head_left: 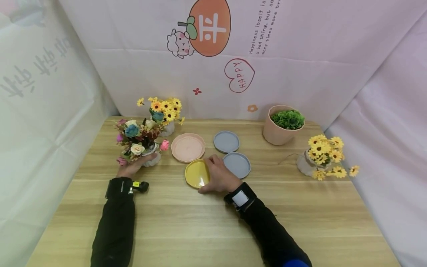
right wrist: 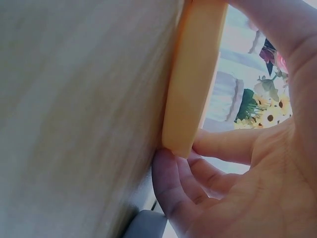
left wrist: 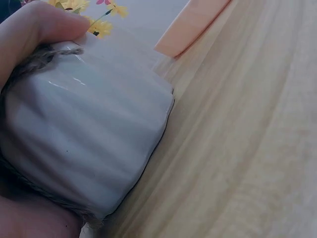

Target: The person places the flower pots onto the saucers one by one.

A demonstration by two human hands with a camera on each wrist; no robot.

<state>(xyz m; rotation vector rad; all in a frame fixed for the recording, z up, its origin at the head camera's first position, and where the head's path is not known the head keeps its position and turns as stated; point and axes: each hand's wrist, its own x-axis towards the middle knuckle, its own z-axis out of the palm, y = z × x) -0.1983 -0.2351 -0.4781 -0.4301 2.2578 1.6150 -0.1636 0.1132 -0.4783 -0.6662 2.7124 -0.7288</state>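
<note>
My left hand (head_left: 132,167) holds a white ribbed flower pot (left wrist: 94,129) at the table's left; twine runs round its upper part. Mixed artificial flowers (head_left: 136,149) in white, blue, pink and purple lean out of it. At the middle of the table, my right hand (head_left: 221,176) grips a yellow saucer (head_left: 195,173) by its right side, thumb on the near edge and fingers on the far one. In the right wrist view, the fingertips press against the rim of the yellow saucer (right wrist: 192,84), which lies on or very close to the wood.
Behind the yellow saucer lie a pink saucer (head_left: 188,147) and two blue-grey saucers (head_left: 226,141). Yellow flowers (head_left: 166,109) in a white pot stand at the back left. A pink pot with green leaves (head_left: 278,131) and another white pot (head_left: 304,165) with yellow flowers stand right.
</note>
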